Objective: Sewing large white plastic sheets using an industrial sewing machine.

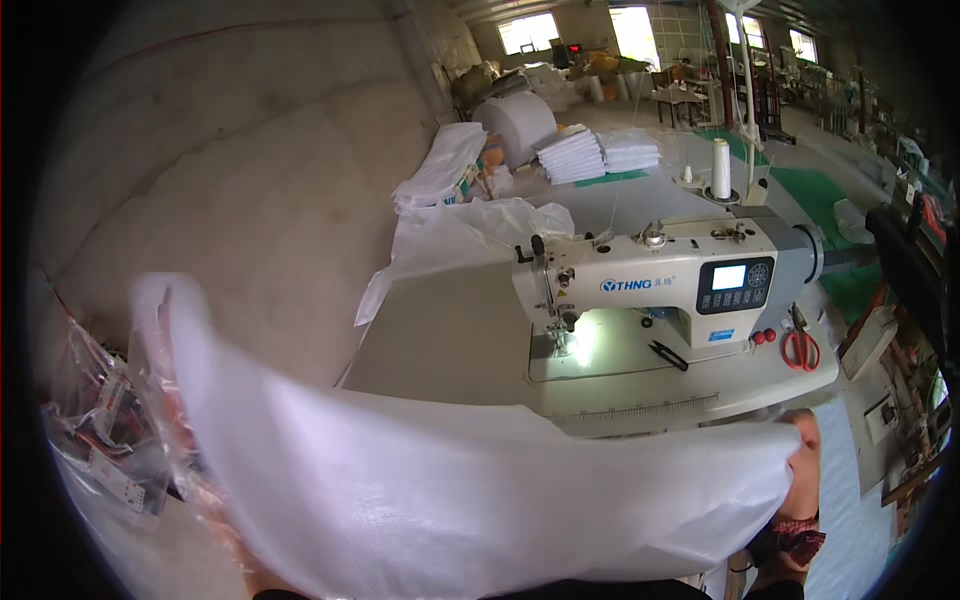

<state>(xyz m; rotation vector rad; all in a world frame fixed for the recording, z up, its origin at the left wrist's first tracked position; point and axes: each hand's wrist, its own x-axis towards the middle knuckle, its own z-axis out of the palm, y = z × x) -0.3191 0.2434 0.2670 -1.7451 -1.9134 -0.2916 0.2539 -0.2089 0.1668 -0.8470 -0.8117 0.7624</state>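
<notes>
A large white woven plastic sheet (480, 490) spans the front of the view, its left end raised and smeared by motion. At the right end, my right hand (804, 445) is closed round the sheet's edge, near the table's front edge. My left forearm (262, 582) comes in at the lower left and runs up behind the raised end. The sheet and blur hide the left fingers. Beyond the sheet stands a white sewing machine (650, 275) with its lamp lit and small screen on. Its needle area (563, 342) is apart from the sheet.
On the sewing table (430, 345) lie black thread snips (668, 355) and red-handled scissors (800, 347). A thread cone (720, 170) stands behind the machine. White sheeting (470, 235), folded stacks (572, 155) and a big roll (517, 127) sit farther back. A clear plastic bag (105, 420) hangs at left.
</notes>
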